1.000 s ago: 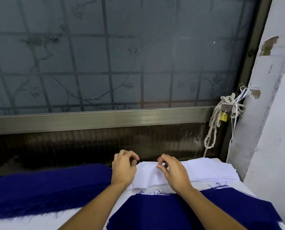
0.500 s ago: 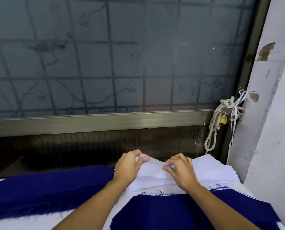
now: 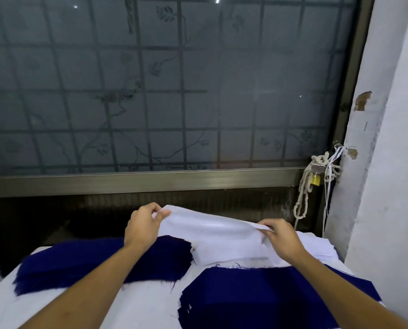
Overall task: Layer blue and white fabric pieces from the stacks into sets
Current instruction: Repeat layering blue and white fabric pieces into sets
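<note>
Nearest, a blue set pile (image 3: 257, 295) sits on the table (image 3: 136, 305), blue on top, awaiting white. Beyond, left hand (image 3: 142, 227) and right hand (image 3: 281, 238) pinch a white sheet (image 3: 212, 225), fingers closed on its corners, above the white stack (image 3: 316, 248). Blue stack (image 3: 103, 264) remains; plenty left.

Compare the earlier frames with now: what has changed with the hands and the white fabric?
Both hands, left hand and right hand, went from picking at the white stack to lifting one white piece off it, spreading apart and stretching it. The blue stacks, left and near, stayed put.
</note>
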